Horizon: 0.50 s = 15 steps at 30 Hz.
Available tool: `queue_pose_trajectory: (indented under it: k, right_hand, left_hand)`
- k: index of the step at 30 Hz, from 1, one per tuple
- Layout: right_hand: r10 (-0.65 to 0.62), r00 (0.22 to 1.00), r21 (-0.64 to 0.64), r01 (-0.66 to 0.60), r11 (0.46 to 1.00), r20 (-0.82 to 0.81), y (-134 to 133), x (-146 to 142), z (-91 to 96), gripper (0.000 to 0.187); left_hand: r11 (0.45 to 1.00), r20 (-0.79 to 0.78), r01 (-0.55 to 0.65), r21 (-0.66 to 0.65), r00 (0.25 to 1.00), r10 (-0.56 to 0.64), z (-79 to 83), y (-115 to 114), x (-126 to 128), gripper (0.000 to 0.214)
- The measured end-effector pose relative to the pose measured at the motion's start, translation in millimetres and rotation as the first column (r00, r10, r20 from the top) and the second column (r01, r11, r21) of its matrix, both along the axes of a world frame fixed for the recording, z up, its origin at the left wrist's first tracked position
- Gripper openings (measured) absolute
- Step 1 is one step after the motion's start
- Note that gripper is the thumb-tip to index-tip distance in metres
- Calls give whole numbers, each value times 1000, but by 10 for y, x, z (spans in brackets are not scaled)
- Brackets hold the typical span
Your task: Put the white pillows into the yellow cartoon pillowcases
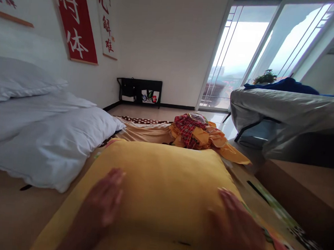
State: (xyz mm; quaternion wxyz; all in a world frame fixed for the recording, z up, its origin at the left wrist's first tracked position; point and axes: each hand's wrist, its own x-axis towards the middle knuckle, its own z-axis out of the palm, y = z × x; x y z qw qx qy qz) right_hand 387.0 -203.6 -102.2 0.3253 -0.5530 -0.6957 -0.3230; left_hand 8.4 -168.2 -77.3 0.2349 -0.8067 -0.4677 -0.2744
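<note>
A big yellow pillow (162, 185) lies in front of me on the bed. My left hand (104, 200) rests flat on its left part, fingers stretched out and close together. My right hand (231, 221) lies flat on its right part, fingers extended toward the far edge. Both hands are blurred by motion and hold nothing. A black printed mark shows on the pillow's near edge between my wrists.
White pillows (48, 135) are stacked at the left against the wall. A heap of yellow and red plaid cloth (197, 133) lies beyond the pillow. A table under a grey cover (288, 110) stands at the right by the glass doors. A black shelf (139, 90) sits by the far wall.
</note>
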Motion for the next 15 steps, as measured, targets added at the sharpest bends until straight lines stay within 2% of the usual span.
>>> queue_pose_trajectory:
  k: [1, 3, 4, 6, 8, 10, 12, 15]
  right_hand:
    - [17, 1000, -19, -17, 1000, -11, 110, -249, 33, 62]
    - [45, 999, -61, -46, 997, -12, 308, -676, 16, 59]
    - [48, 999, -102, -49, 994, -4, 386, -825, -35, 56]
    - [45, 999, -185, -41, 982, 20, 485, -969, -191, 53]
    - [48, 998, -267, -37, 963, 37, 498, -936, -351, 54]
    - [38, 999, -328, -26, 944, 31, 451, -784, -453, 58]
    - [-30, 1000, -344, 26, 939, -4, 382, -565, -497, 61]
    - [-208, 973, -331, 165, 929, -99, 269, -172, -567, 62]
  left_hand:
    - [999, -14, 43, 8, 999, -43, 97, 82, 322, 46]
    - [996, -41, 72, -50, 996, -74, 132, 224, 833, 49]
    - [995, -38, 65, -78, 997, -68, 77, 281, 1003, 48]
    - [993, -30, 42, -114, 999, -45, -119, 356, 1171, 48]
    - [994, -44, 30, -106, 998, -35, -332, 373, 1150, 49]
    - [996, -78, 16, -89, 997, -23, -476, 340, 1007, 54]
    - [996, -75, -43, -81, 996, 37, -540, 281, 789, 59]
    - [972, -1, -203, -120, 979, 205, -607, 173, 365, 61]
